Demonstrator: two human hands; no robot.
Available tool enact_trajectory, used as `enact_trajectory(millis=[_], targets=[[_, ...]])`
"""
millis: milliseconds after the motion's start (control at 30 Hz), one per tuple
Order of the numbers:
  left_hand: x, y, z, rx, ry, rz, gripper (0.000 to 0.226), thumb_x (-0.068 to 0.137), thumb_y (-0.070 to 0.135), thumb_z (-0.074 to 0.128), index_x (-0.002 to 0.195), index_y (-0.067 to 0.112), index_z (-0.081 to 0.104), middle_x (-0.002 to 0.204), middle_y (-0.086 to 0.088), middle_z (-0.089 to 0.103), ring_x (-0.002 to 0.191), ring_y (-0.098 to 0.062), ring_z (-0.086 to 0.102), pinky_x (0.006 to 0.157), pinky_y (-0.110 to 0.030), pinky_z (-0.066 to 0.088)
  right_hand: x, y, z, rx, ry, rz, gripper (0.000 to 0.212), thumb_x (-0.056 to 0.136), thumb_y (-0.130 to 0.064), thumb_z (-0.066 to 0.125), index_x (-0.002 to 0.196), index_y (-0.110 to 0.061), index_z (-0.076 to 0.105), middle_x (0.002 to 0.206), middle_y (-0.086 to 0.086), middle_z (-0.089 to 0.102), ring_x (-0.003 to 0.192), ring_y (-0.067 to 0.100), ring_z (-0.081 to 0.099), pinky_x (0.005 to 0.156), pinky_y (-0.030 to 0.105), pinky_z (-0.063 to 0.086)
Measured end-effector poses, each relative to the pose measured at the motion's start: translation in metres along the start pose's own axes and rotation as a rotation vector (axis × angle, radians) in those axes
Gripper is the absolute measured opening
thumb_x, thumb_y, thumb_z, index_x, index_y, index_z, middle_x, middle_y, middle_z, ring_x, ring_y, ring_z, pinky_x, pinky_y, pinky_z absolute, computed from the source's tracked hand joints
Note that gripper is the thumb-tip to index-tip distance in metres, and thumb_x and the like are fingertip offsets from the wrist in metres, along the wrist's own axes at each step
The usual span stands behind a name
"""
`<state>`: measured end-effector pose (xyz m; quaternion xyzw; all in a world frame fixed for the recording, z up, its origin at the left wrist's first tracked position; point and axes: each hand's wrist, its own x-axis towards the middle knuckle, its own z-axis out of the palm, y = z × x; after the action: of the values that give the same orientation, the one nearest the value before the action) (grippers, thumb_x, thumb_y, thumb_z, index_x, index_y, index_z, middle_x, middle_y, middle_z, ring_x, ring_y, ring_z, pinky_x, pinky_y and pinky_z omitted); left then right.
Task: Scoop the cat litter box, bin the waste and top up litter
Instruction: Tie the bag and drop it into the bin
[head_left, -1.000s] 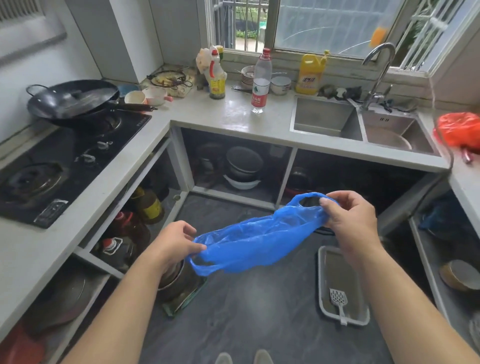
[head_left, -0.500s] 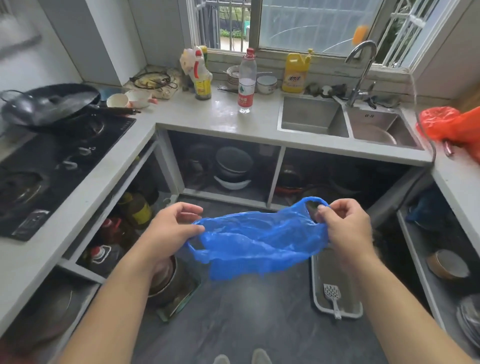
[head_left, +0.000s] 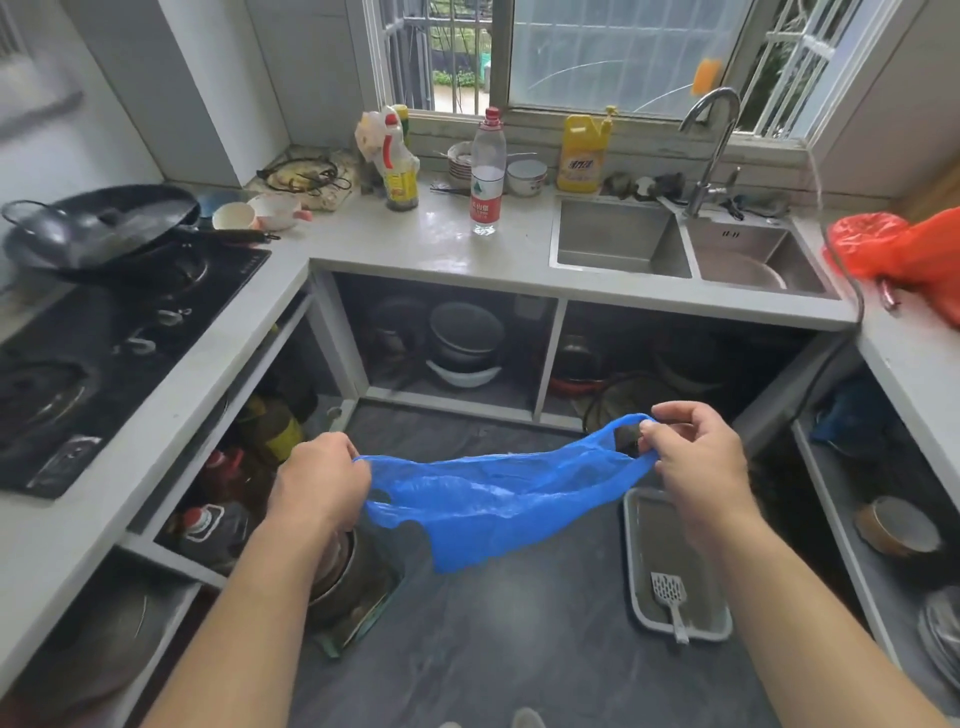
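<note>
Hands pinch a blue plastic bag (head_left: 493, 493) taut (left hand (head_left: 322, 483), right hand (head_left: 696, 462)) above litter tray (head_left: 636, 561) and scoop (head_left: 669, 597).

A thin, translucent blue plastic bag (head_left: 493, 499), crinkled and faintly glossy, is held taut. A pale plastic tray (head_left: 631, 561) with a white perforated plastic scoop (head_left: 668, 595) is seen at 4 o'clock on the matt, dark stone-like floor (head_left: 519, 649). The sink (head_left: 618, 239) at 1 o'clock is of brushed metal, the tap (head_left: 711, 145) polished. The surface (head_left: 441, 244) is pale, smooth and slightly shiny
</note>
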<state>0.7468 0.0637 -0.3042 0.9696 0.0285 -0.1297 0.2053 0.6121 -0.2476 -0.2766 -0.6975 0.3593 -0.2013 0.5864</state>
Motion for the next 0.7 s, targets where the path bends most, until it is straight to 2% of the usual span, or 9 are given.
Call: enact_trajectory(millis=[67,167,233,300,367,467,533,600,700], targets=[[-0.003,0.006,0.001,-0.386,-0.141,-0.030,0.006,0.091,0.015,0.059,0.093,0.013,0.064,0.070,-0.008,0.074,0.063,-0.024,0.072,0.070,-0.042,0.062,-0.002,0.003,-0.001,-0.021,-0.007,0.010,0.011,0.090,-0.011,0.064,0.096,-0.020,0.065,0.082,0.006,0.071,0.078,0.018,0.062,0.070,0.033,0.048],[-0.013,0.026,-0.004,-1.255,-0.484,-0.076,0.018,0.098,0.008,0.059,0.116,0.006,0.059,0.076,-0.009,0.067,0.069,-0.024,0.069,0.074,-0.041,0.061,-0.007,0.005,0.005,-0.005,-0.088,-0.031,0.010,0.091,-0.012,0.064,0.097,-0.020,0.065,0.078,0.009,0.074,0.082,0.023,0.069,0.078,0.038,0.052],[-0.015,0.034,-0.006,-1.531,-0.575,-0.142,0.022,0.102,0.011,0.052,0.123,0.008,0.057,0.075,-0.005,0.060,0.056,-0.014,0.059,0.055,-0.027,0.058,-0.006,0.005,0.007,0.017,-0.056,-0.049,0.011,0.092,-0.010,0.063,0.097,-0.020,0.063,0.075,0.009,0.073,0.079,0.023,0.070,0.078,0.038,0.053],[-0.010,0.029,-0.007,-1.393,-0.494,-0.175,0.025,0.105,0.012,0.048,0.128,0.007,0.055,0.074,-0.004,0.059,0.046,-0.007,0.043,0.038,-0.016,0.041,0.002,0.005,0.002,0.103,0.043,-0.012,0.011,0.094,-0.008,0.061,0.096,-0.018,0.061,0.072,0.009,0.070,0.071,0.022,0.069,0.077,0.041,0.055],[-0.003,0.018,-0.009,-1.389,-0.501,-0.162,0.029,0.104,0.009,0.045,0.132,0.006,0.052,0.082,-0.007,0.064,0.045,-0.008,0.046,0.035,-0.016,0.040,0.012,0.005,-0.008,0.188,0.134,0.038,0.013,0.095,-0.005,0.059,0.094,-0.018,0.060,0.075,0.007,0.067,0.067,0.021,0.067,0.072,0.040,0.055],[0.000,0.004,-0.020,-1.719,-0.670,-0.083,0.050,0.087,-0.003,0.048,0.136,0.007,0.050,0.119,-0.018,0.070,0.076,-0.022,0.074,0.059,-0.026,0.062,0.020,0.005,-0.024,0.255,0.180,0.059,0.016,0.096,-0.005,0.058,0.092,-0.021,0.060,0.079,0.003,0.065,0.071,0.021,0.063,0.061,0.032,0.053],[-0.004,0.004,-0.022,-1.766,-0.665,0.039,0.060,0.081,-0.013,0.045,0.138,0.005,0.051,0.133,-0.018,0.065,0.107,-0.031,0.072,0.079,-0.033,0.063,0.018,0.003,-0.026,0.287,0.139,0.062,0.014,0.096,-0.005,0.058,0.094,-0.018,0.062,0.078,0.004,0.064,0.062,0.017,0.065,0.055,0.030,0.054],[-0.009,0.016,-0.018,-1.577,-0.560,0.130,0.057,0.087,-0.022,0.042,0.135,0.005,0.055,0.132,-0.015,0.067,0.118,-0.033,0.067,0.086,-0.036,0.061,0.012,-0.002,-0.020,0.321,0.037,0.052,0.013,0.096,-0.003,0.057,0.098,-0.013,0.065,0.078,0.007,0.064,0.057,0.015,0.065,0.052,0.030,0.056],[-0.019,0.046,-0.010,-1.257,-0.367,0.231,0.041,0.085,-0.015,0.066,0.120,0.006,0.066,0.113,-0.016,0.074,0.108,-0.031,0.071,0.087,-0.035,0.061,0.002,-0.011,-0.005,0.321,-0.118,0.017,0.014,0.096,0.001,0.057,0.103,-0.005,0.067,0.080,0.013,0.064,0.066,0.022,0.064,0.059,0.040,0.061]])
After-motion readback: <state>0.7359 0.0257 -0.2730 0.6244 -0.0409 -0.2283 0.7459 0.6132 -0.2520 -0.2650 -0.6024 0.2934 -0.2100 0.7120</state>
